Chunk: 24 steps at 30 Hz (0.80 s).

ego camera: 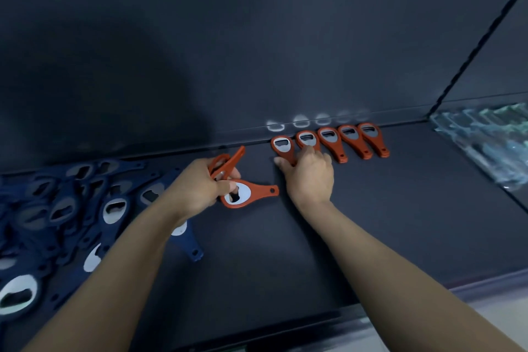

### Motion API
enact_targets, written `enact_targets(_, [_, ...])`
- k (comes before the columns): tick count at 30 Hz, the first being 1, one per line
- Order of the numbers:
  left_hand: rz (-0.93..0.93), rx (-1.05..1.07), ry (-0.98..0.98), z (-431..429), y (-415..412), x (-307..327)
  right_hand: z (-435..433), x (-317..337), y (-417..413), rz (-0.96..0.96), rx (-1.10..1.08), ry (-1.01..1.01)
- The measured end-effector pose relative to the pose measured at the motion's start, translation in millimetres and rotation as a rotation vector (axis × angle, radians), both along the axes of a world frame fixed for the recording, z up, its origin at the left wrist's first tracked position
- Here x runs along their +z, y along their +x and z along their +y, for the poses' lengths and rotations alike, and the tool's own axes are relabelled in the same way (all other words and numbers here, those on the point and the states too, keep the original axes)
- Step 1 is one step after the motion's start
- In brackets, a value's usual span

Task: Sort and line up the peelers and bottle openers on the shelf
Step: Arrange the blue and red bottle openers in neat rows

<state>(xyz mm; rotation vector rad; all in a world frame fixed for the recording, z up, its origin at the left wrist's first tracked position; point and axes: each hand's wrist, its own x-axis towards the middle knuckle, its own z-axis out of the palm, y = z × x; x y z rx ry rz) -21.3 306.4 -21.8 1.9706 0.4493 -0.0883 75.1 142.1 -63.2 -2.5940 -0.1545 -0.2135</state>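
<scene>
Several orange bottle openers [353, 138] lie in a row along the back wall of the dark shelf [400, 208], heads toward the wall. My right hand [310, 177] rests its fingers on the handle of the leftmost opener in the row [282, 146]. My left hand [197, 188] grips an orange opener [228, 164] tilted up off the shelf. Its fingers also touch the head of another orange opener [248, 194] lying flat with its handle pointing right. A heap of dark blue bottle openers [71, 208] covers the shelf's left part.
Clear plastic packets [485, 134] with greenish items lie at the far right beyond a thin divider [471, 51]. The shelf's front edge [371, 306] runs below my forearms. One blue opener [190, 246] sticks out from the heap under my left forearm.
</scene>
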Motion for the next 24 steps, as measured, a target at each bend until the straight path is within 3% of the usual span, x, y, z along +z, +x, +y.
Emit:
enact_targets(5, [-0.015,0.049,0.001,-8,8,-4,-11,3,-4,-0.098,0.216,0.142])
enact_targets(8, [-0.055,0.118,0.02,-17,18,-4,-17,11,-10,-0.026,0.476,0.238])
enact_targets(11, [-0.097,0.233,-0.047,-26,29,-4,-25,14,-14,0.042,0.621,0.209])
enact_targets(16, [-0.159,0.382,-0.129,-39,41,-8,-42,17,-9,0.04,0.71,0.158])
enact_targets(24, [-0.19,0.357,-0.139,-47,50,-13,-51,19,0,0.029,0.575,0.107])
